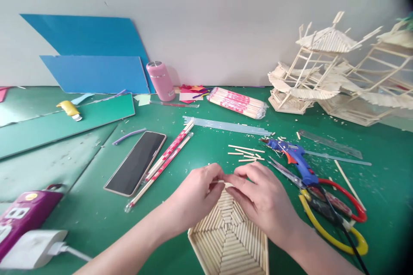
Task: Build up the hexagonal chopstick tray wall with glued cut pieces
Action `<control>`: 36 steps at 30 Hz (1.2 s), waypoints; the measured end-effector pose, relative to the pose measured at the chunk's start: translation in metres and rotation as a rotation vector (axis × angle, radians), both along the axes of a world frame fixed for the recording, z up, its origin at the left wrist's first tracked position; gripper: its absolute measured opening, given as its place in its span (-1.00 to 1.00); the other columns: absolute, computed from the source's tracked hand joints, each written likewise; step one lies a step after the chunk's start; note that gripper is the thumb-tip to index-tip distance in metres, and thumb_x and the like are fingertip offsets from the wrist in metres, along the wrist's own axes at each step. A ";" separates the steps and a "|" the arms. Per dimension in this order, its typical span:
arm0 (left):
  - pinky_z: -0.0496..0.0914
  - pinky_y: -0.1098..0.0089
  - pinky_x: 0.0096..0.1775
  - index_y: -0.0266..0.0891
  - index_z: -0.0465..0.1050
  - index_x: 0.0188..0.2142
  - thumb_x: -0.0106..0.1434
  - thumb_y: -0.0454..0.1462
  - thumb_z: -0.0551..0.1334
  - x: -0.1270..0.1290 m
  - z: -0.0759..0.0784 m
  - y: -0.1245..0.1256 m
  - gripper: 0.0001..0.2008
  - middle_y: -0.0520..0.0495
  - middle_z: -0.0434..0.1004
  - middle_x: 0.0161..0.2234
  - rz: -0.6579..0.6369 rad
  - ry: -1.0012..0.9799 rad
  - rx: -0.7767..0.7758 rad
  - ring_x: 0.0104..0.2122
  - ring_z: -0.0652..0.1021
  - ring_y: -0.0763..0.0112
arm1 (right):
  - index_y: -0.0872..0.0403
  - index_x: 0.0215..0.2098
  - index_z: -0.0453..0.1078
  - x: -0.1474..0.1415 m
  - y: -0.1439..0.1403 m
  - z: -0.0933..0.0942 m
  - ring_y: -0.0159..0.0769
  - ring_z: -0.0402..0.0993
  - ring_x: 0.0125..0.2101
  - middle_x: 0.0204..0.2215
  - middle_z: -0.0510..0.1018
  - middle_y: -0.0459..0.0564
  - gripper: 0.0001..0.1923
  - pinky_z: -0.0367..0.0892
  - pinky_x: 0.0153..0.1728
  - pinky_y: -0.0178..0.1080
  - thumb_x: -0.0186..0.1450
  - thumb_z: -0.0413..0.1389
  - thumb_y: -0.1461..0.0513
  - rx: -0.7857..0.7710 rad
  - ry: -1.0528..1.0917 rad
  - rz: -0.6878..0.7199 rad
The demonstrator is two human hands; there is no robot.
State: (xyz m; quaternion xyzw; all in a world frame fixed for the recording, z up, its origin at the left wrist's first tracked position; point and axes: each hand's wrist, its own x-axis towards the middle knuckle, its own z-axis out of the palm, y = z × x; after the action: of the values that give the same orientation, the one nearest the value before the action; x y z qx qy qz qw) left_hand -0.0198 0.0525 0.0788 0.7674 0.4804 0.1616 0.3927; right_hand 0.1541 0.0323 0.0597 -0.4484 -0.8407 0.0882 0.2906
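Observation:
A hexagonal panel of wooden sticks [230, 234], laid in rings round its middle, lies in front of me at the bottom of the view. Over its far edge my left hand [201, 189] is closed in a pinch. From the other side my right hand [260, 193] pinches at the same spot, and the fingertips of both hands nearly meet. A thin pale wooden stick [222, 182] shows between them along the edge, mostly hidden by the fingers. Just beyond lie several short cut sticks [247, 153].
To the right are a blue glue gun [292, 154] and scissors [338, 240] with red and yellow handles. Left lie a phone [135, 163], wrapped sticks [167, 154] and a purple power strip [29, 215]. Behind stand a pink bottle [160, 81] and stick-built towers [322, 68].

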 end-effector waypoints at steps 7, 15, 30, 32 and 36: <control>0.15 0.52 -0.55 -0.22 0.20 -0.20 0.19 -0.36 -0.01 -0.016 -0.012 0.004 -0.83 0.16 0.16 -0.60 0.062 -0.066 -0.005 -0.59 0.23 0.54 | -0.01 -0.26 0.44 -0.002 0.019 -0.016 -0.31 0.32 -0.35 -0.38 0.48 -0.07 -0.82 0.25 -0.34 -0.22 0.29 -0.01 0.23 -0.023 -0.031 0.060; 0.25 0.49 -0.48 -0.23 0.30 -0.26 0.23 -0.32 0.04 -0.035 -0.037 0.007 -0.88 0.06 0.33 -0.51 0.325 -0.021 0.222 -0.54 0.35 0.51 | 0.03 -0.27 0.45 0.019 0.029 -0.030 -0.30 0.29 -0.35 -0.39 0.41 -0.02 -0.83 0.26 -0.36 -0.23 0.27 0.02 0.25 -0.137 -0.038 0.004; 0.24 0.28 -0.30 -0.24 0.46 -0.33 0.17 -0.25 0.18 -0.029 -0.060 -0.003 -0.87 -0.06 0.41 -0.42 0.072 0.062 0.246 -0.39 0.37 0.35 | 0.02 -0.27 0.46 0.016 0.021 -0.032 -0.31 0.27 -0.37 -0.43 0.36 -0.03 -0.81 0.24 -0.39 -0.25 0.26 0.01 0.27 -0.248 -0.084 0.053; 0.23 0.29 -0.31 -0.24 0.46 -0.35 0.18 -0.27 0.16 -0.029 -0.060 -0.003 -0.88 -0.05 0.41 -0.44 0.063 0.060 0.254 -0.41 0.36 0.36 | 0.02 -0.28 0.47 0.015 0.021 -0.031 -0.32 0.27 -0.38 -0.43 0.37 -0.03 -0.80 0.22 -0.40 -0.25 0.26 0.00 0.28 -0.256 -0.085 0.051; 0.20 0.30 -0.33 -0.24 0.46 -0.36 0.20 -0.30 0.14 -0.029 -0.061 -0.004 -0.88 -0.04 0.40 -0.46 0.056 0.052 0.272 -0.42 0.35 0.37 | 0.03 -0.28 0.48 0.013 0.021 -0.032 -0.32 0.27 -0.38 -0.44 0.37 -0.03 -0.80 0.20 -0.41 -0.26 0.26 0.00 0.29 -0.266 -0.076 0.048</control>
State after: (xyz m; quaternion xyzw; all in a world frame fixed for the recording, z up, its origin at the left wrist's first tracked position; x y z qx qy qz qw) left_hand -0.0486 0.0488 0.0179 0.8039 0.4851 0.2161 0.2678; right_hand 0.1668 0.0534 0.0279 -0.4660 -0.8423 0.1889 0.1944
